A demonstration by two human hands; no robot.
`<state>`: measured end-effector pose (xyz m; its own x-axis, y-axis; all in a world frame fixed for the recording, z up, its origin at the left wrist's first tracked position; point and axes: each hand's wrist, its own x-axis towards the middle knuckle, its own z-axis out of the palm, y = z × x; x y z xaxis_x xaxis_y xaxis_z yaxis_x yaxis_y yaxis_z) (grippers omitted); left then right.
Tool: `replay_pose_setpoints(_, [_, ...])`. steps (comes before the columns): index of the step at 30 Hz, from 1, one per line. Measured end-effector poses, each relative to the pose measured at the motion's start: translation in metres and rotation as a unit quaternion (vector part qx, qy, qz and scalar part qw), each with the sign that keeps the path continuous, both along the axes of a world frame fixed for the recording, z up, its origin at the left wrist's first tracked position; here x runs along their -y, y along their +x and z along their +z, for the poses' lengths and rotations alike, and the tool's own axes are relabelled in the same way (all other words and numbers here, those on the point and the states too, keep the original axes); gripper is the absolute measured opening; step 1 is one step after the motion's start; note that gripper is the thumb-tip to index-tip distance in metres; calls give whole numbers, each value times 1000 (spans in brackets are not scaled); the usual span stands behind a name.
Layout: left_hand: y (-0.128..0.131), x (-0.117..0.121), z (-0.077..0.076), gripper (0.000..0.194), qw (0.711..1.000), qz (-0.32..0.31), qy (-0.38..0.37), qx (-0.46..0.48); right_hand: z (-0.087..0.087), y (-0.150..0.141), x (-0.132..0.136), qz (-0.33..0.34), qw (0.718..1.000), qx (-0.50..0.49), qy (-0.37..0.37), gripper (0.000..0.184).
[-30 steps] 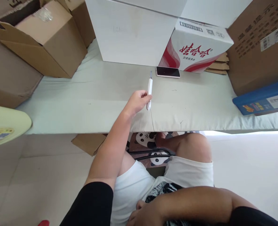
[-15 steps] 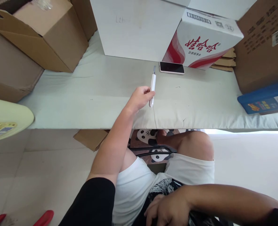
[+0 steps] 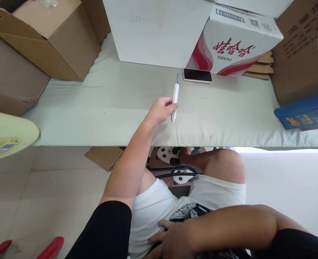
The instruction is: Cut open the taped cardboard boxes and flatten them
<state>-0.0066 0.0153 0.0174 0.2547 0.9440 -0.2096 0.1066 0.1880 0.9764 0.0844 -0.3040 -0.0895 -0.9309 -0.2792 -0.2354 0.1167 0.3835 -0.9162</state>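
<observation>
My left hand (image 3: pixel 161 109) reaches over the padded surface and pinches a white utility knife (image 3: pixel 175 96) between thumb and fingers. The knife stands almost lengthwise to me, with its metal blade out at the far end. Just beyond the blade, to the right, a phone (image 3: pixel 197 75) with a dark screen lies flat. My right hand (image 3: pixel 172 240) rests across my lap, fingers spread over the white shorts and holding nothing; part of it is cut off by the lower picture edge.
A tall white box (image 3: pixel 159 39) and a red-and-white carton (image 3: pixel 233 46) stand at the back. Brown cardboard boxes (image 3: pixel 69 43) fill the left, near a pale yellow bottle (image 3: pixel 12 135). A blue package (image 3: pixel 304 113) lies at right by a large brown box (image 3: pixel 296 68). Red objects (image 3: pixel 51 248) are on the floor.
My right hand has slid left across my lap and its fingers have spread. The left hand keeps its hold on the knife, nearly still. The view has shifted slightly.
</observation>
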Motion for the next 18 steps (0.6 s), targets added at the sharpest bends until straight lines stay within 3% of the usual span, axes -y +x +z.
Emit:
replay_pose_setpoints(3, [-1,0,-1,34,1000,2,-4,-1,-7,-17,3,13,1000,8,-16,21])
replay_pose_setpoints(6, [-2,1,0,33,1000,4,-9,-2,-5,-4,-4,20,999,6,-33,15])
replay_pose_setpoints(8, [-3,0,0,33,1000,3,-4,2,5,15,-16,21,999,4,-49,16])
replay_pose_setpoints(11, [-3,-1,1,33,1000,6,1,6,27,36,-34,19,997,16,-69,32])
replay_pose_setpoints(14, [-1,-1,3,33,1000,9,0,-4,46,34,-39,-5,1000,15,-23,40])
replay_pose_setpoints(18, [0,1,6,34,1000,0,-1,-19,50,16,-26,1,996,84,38,31])
